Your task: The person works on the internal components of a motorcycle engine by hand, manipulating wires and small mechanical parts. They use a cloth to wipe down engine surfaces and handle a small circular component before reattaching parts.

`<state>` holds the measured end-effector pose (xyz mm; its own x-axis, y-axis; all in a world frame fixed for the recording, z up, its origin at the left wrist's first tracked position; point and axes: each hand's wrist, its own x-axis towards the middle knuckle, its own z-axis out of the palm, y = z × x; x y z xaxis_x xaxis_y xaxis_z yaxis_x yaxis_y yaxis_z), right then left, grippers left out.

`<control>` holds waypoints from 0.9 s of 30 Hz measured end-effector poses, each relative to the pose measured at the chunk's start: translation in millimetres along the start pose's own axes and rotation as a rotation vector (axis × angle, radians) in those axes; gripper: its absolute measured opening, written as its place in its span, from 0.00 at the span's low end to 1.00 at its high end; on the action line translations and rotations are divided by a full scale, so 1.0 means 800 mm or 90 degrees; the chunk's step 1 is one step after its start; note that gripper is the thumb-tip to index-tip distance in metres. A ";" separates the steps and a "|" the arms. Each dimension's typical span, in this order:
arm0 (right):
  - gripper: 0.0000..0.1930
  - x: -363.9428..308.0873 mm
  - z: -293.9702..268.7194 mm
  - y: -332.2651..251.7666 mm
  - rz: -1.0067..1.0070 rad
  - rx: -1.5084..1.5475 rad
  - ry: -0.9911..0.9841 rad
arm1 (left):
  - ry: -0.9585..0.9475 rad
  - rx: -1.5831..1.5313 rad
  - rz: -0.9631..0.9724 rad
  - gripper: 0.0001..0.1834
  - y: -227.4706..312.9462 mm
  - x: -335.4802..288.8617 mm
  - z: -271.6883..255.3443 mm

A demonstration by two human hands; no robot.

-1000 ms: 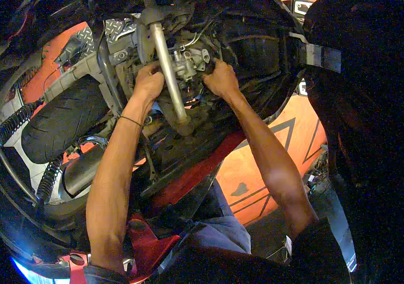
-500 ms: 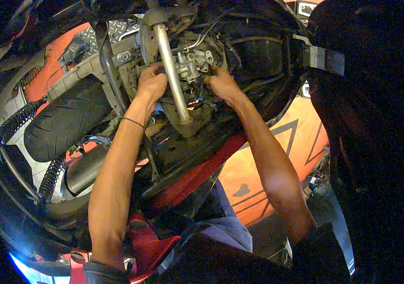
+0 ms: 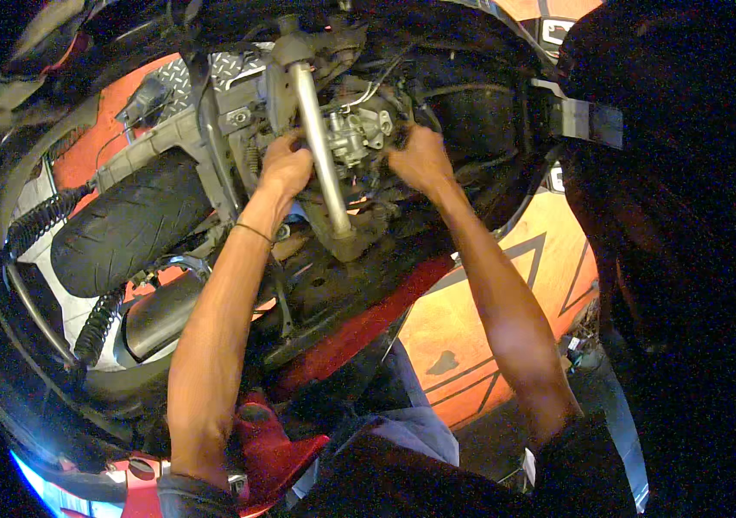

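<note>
A silver metal throttle body or carburetor (image 3: pixel 352 142) sits in the open body of a scooter, with small pipes and bolt flanges on it. In front of it a bare steel crossbar (image 3: pixel 323 164) runs across the frame. My left hand (image 3: pixel 285 169) is closed at the left side of the crossbar, its fingertips partly hidden in the gap behind. On the other side, my right hand (image 3: pixel 424 164) has its fingers curled in beside the silver part's right edge. Whatever either hand grips is hidden by the fingers and dark parts.
Left of my hands are a rear tyre (image 3: pixel 130 223), two coil springs (image 3: pixel 102 328) and a dark muffler (image 3: pixel 163 315). A black plastic tub (image 3: pixel 476 116) lies to the right. Red body panel (image 3: pixel 368 324) edges the near side. Orange floor (image 3: pixel 463 345) shows beyond.
The view has shifted slightly, so the scooter sits a little lower and further right. My right hand has turned slightly and shows more of its back; my left stays beside the crossbar.
</note>
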<state>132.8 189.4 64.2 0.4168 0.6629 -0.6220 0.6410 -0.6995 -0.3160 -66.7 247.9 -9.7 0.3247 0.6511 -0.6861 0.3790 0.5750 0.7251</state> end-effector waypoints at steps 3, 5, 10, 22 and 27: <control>0.35 0.008 -0.022 0.005 -0.139 -0.070 0.028 | -0.038 -0.046 -0.035 0.23 0.010 -0.007 0.015; 0.34 0.031 -0.021 0.003 -0.194 -0.238 -0.025 | -0.029 -0.023 -0.009 0.22 0.001 0.000 0.011; 0.33 0.054 -0.021 0.004 -0.197 -0.414 -0.064 | -0.056 -0.079 -0.058 0.23 0.028 -0.019 0.016; 0.30 0.041 -0.010 0.005 -0.246 -0.435 0.034 | -0.014 -0.052 0.007 0.16 0.018 -0.025 0.016; 0.34 0.025 0.000 0.005 -0.197 -0.370 0.010 | 0.008 -0.103 0.015 0.16 -0.014 -0.018 0.022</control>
<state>144.0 200.1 50.4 0.1638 0.8170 -0.5528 0.9746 -0.2207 -0.0373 -60.3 223.4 -9.5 0.3205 0.6712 -0.6685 0.2262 0.6310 0.7420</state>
